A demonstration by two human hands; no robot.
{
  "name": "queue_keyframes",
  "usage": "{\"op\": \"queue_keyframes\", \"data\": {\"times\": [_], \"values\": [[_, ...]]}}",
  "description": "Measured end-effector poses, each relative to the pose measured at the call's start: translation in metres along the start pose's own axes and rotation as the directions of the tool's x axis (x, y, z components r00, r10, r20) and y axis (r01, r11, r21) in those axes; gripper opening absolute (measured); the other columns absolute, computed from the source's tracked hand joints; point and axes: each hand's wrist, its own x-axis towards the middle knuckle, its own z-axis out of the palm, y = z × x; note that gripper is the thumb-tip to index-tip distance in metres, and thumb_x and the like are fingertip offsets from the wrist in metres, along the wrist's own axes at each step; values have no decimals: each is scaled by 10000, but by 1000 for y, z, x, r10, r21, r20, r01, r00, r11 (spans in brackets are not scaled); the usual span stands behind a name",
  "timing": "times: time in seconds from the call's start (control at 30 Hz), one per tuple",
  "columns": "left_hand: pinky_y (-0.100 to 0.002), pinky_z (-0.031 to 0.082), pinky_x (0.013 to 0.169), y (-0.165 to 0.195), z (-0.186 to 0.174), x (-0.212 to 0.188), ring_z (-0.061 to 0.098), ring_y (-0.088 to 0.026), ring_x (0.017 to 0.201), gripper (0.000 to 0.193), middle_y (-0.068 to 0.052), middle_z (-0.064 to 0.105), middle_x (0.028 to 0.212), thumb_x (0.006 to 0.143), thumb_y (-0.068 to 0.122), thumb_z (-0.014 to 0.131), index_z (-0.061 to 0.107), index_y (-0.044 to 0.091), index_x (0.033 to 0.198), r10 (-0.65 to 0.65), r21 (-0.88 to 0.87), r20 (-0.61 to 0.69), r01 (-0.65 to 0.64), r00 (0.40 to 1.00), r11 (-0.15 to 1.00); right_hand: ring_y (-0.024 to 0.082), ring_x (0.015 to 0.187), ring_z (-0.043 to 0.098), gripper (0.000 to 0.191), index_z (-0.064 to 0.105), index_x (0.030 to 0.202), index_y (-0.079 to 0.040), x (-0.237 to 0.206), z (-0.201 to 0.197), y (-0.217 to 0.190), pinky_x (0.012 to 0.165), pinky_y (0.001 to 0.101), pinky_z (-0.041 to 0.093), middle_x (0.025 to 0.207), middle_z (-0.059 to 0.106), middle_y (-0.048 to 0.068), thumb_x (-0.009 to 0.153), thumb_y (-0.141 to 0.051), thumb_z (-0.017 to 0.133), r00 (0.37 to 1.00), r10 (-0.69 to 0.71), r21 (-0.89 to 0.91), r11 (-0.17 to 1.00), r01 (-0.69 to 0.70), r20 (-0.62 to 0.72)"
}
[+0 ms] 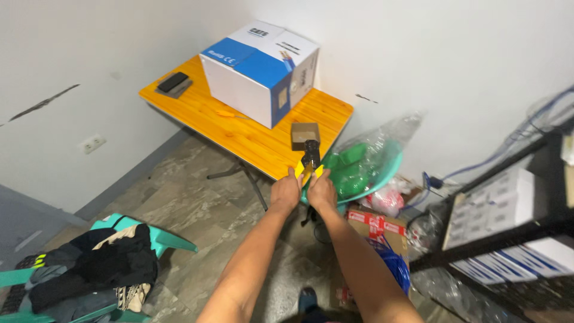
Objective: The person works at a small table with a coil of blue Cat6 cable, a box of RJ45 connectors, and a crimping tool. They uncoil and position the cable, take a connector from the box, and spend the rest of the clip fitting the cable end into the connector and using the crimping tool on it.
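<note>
Both my hands grip a crimping tool [310,157] with yellow handles and a black head, held out in front of me. My left hand [285,191] closes on the left handle and my right hand [321,190] on the right handle. The tool's head points up toward the edge of an orange wooden table [251,137]. Just behind the tool a small open brown box [304,135] sits on the table. A large white and blue cardboard box [258,70] stands further back on it.
A dark flat device [173,82] lies at the table's far left corner. A clear bag of green items in a teal basin [362,164] sits right of the table. A black rack with boxes [514,227] stands right. A teal chair with clothes [101,263] is at left.
</note>
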Motion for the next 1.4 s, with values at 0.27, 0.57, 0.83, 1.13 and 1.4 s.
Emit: {"op": "queue_keyframes", "data": {"times": [0.27, 0.57, 0.83, 1.13, 1.4], "values": [[-550, 547, 801, -36, -3, 93, 702, -430, 932, 451, -242, 723, 952, 1049, 448, 452, 515, 35, 1218, -72, 6, 4, 72, 997, 997, 521, 1005, 645, 445, 380, 1293, -16, 85, 42, -37, 859, 599, 503, 1067, 679, 316, 1024, -352, 489, 996, -61, 10, 998, 61, 57], [-542, 551, 808, -32, -9, 239, 707, -439, 940, 427, -254, 727, 959, 1066, 440, 453, 511, 50, 1230, -77, 3, 17, 77, 997, 997, 459, 888, 686, 389, 631, 1183, 38, 239, 73, -59, 746, 494, 569, 1209, 552, 436, 887, -193, 530, 807, -589, -423, 719, 552, 53], [-524, 550, 794, -54, 3, 340, 711, -416, 922, 510, -247, 726, 978, 1037, 436, 455, 468, 11, 1319, 10, 0, 30, -10, 1000, 1000, 531, 988, 627, 391, 504, 1191, 81, 318, 113, -72, 841, 569, 499, 1050, 614, 339, 979, -235, 595, 904, -375, 69, 916, 396, -206], [-506, 558, 754, -87, 5, 458, 725, -396, 855, 459, -214, 732, 920, 1044, 357, 479, 509, -21, 1303, 297, -30, 81, -296, 951, 955, 558, 906, 636, 379, 394, 1174, 13, 404, 165, -96, 801, 628, 485, 949, 672, 365, 1038, -331, 474, 990, 83, -6, 996, -84, -110], [-527, 534, 841, -106, -29, 548, 701, -428, 952, 457, -244, 710, 1019, 1034, 440, 503, 533, 39, 1252, 395, -130, 295, -373, 870, 919, 555, 915, 648, 431, 381, 1202, 23, 440, 193, -158, 807, 623, 492, 964, 672, 368, 1039, -370, 450, 919, 320, 11, 945, -326, -232]]}}
